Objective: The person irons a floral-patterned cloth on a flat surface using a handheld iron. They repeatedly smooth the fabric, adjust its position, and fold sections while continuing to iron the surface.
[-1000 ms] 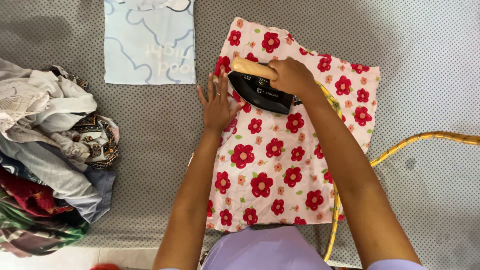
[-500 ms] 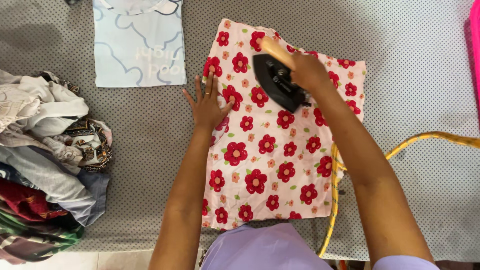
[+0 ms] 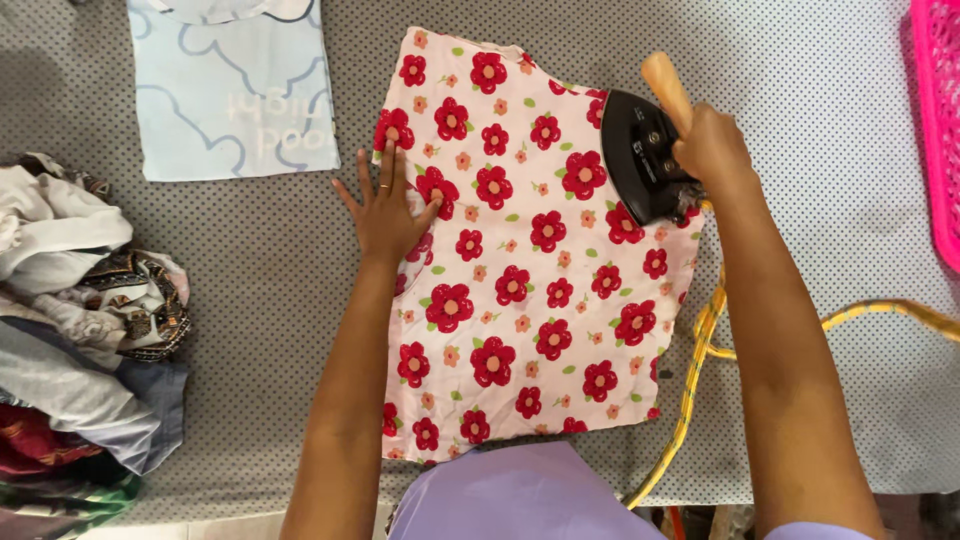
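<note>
Since the earlier pictures the black iron (image 3: pixel 645 155) has travelled from the upper left part of the flowered cloth (image 3: pixel 520 270) across to its upper right edge, and the right hand (image 3: pixel 712 148) has gone with it. The left hand (image 3: pixel 385 205) has stayed near the cloth's left edge. A pink basket (image 3: pixel 938 120) now shows at the right border of the view, where half a second ago only a sliver of it appeared.

The right hand is closed around the iron's tan handle (image 3: pixel 665 85), fingers wrapped tight. The iron sits flat on the cloth, its nose pointing toward the upper left. The left hand lies open and flat, fingers spread, pressing the cloth's left side down with nothing grasped; a ring shows on one finger.

Counted: one iron, one flowered cloth spread on the grey dotted desk (image 3: pixel 830 200), one pale blue garment (image 3: pixel 235 95) laid flat at the upper left and apart from the cloth, one heap of mixed clothes (image 3: pixel 80 330) at the left edge, one pink basket, one yellow cord (image 3: pixel 700 360) trailing down from the iron beside the right forearm and off to the right. Two hands are in view, both the person's own.
</note>
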